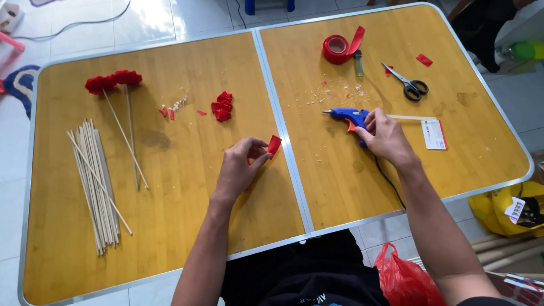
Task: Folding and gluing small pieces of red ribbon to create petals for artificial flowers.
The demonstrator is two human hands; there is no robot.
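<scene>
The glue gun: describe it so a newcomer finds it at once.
Look at the right half of the folding table, below the red ribbon roll. Under the right hand lies the glue gun, the only blue tool, nozzle pointing left.

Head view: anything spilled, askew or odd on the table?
Only craft litter: pale crumbs scattered between the red ribbon roll and the blue glue gun, more near the folded red pieces. One skewer lies slanted across the stick bundle. Nothing looks damaged.
</scene>
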